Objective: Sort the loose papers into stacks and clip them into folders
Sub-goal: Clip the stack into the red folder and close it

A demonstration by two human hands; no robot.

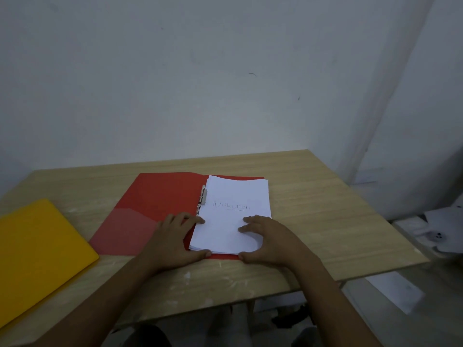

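Hands: both low centre of frame, on the paper stack's near end.
L hand (175, 236): fingers straight, tips on stack's left edge, thumb at near-left corner; presses, doesn't grip.
R hand (269, 240): fingers spread flat on top sheet, thumb at near edge.
Paper stack (233, 214): white, centre frame, on right half of red folder; top sheet reads "Dokumen".
Red folder (150, 209): open flat, metal clip (203, 196) at spine, just left of stack.
Yellow folder (37, 254): closed, lower left, well apart.
Table (325, 209): light wood, w/ white wall (225, 71) behind.
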